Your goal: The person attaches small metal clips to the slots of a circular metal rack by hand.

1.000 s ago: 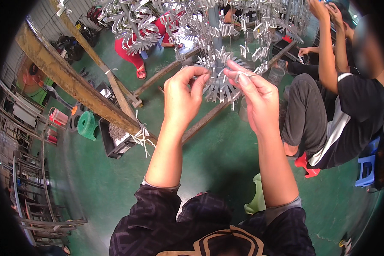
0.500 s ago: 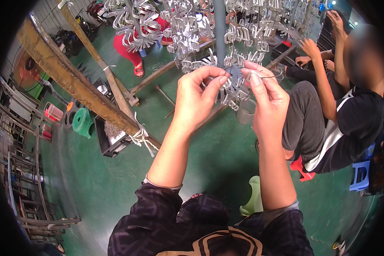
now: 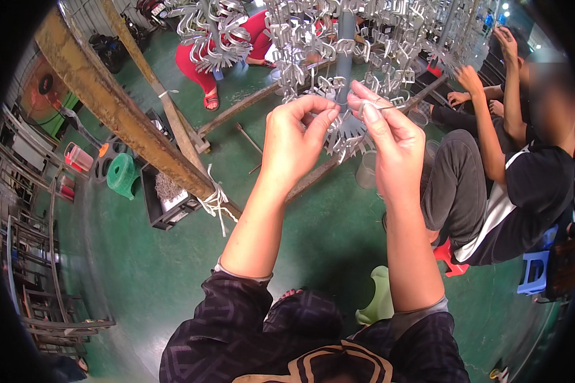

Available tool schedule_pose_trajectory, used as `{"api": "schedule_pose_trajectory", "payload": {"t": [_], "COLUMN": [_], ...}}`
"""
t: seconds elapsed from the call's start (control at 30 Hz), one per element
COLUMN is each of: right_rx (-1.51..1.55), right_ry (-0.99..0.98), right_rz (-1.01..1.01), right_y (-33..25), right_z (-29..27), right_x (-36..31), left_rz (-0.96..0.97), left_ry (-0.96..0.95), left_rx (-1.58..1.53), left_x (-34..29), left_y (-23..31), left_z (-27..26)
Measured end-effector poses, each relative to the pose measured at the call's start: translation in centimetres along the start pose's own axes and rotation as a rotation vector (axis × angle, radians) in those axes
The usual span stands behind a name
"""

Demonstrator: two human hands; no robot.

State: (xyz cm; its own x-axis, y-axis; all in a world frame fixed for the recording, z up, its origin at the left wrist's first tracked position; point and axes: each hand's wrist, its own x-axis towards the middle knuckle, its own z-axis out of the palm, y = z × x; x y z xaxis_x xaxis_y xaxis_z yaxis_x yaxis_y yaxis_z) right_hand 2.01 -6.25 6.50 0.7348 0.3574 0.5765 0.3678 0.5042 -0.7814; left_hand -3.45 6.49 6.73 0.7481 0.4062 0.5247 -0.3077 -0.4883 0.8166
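Observation:
My left hand (image 3: 297, 131) is raised before the rack, thumb and index fingertip pinched together. Whatever lies in that pinch is too small to make out. Close beside it, my right hand (image 3: 397, 137) is closed on a thin wire (image 3: 384, 107) with a pale piece at the fingertips. Just beyond both hands stands a grey pole (image 3: 344, 67), hung about with many silvery bent metal pieces (image 3: 292, 38). A toothed metal disc (image 3: 348, 135) shows low on the pole, between and behind my hands.
A rusty yellow beam (image 3: 124, 121) slants down on the left, with white string tied round it. Below it sits a black crate (image 3: 163, 217). A co-worker (image 3: 476, 166) sits close on the right, arms raised. A light green stool (image 3: 377, 297) stands near my legs.
My hands have drawn slightly apart at the fingertips, the right one shifting a little left and up. The wire loop that stuck out right of my right hand no longer shows there.

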Motion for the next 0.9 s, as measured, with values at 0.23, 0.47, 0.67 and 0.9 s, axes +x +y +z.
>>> {"api": "schedule_pose_trajectory", "payload": {"t": [0.23, 0.47, 0.67, 0.9], "right_rx": [-0.109, 0.064, 0.142, 0.12], "right_ry": [-0.002, 0.05, 0.033, 0.055], "right_rz": [-0.01, 0.097, 0.116, 0.146], "right_y": [0.5, 0.6, 1.1, 1.1], "right_z": [0.2, 0.0, -1.0, -1.0], "right_x": [0.5, 1.0, 1.1, 1.1], "left_rz": [0.009, -0.105, -0.111, -0.139], "left_ry": [0.025, -0.085, -0.111, -0.15], "left_rx": [-0.17, -0.229, -0.302, -0.387], "left_x": [0.5, -0.1, -0.2, -0.5], "left_y": [-2.0, -1.0, -1.6, -1.3], "left_z": [0.4, -0.6, -0.5, -0.5]}}
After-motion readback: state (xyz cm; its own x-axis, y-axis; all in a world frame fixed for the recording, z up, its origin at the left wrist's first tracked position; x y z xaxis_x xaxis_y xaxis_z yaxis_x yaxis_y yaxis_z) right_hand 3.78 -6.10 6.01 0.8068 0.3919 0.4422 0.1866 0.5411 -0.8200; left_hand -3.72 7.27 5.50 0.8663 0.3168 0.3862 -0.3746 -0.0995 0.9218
